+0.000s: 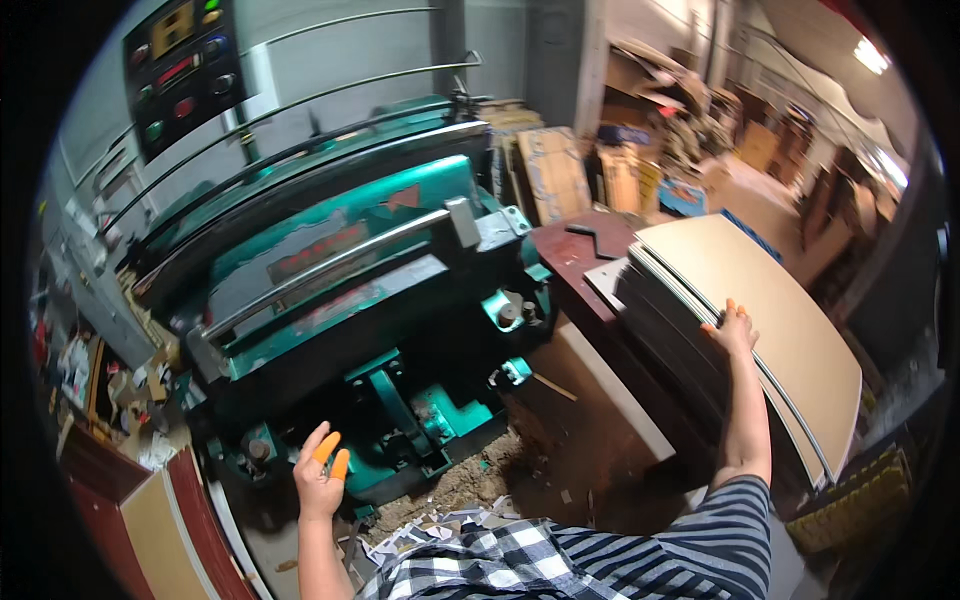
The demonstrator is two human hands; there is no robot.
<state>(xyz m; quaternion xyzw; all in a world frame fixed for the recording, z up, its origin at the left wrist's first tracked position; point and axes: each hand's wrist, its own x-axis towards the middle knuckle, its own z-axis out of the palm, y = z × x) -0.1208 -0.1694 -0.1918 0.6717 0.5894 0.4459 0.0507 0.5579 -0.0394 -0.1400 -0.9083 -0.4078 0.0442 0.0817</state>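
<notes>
A person is standing at a big green metal press (340, 270), seen from above through a curved lens. The right hand (733, 330) is reaching out to a tall stack of cardboard sheets (760, 330) to the right of the press, fingers curling over the edge of the top sheets; orange rubber caps are covering some fingertips. Whether a sheet is actually pinched is too small to tell. The left hand (320, 470) is hanging open and empty below the front of the press, its fingers spread, two capped in orange. The stack is standing high, so most sheets seem to be waiting; none is showing in the press mouth. The sheets are flat, smooth and pale tan with dark layered edges. The press is painted, scuffed, heavy cast metal with shiny steel rails. Paper scraps (440, 525) are littering the floor below the press.
</notes>
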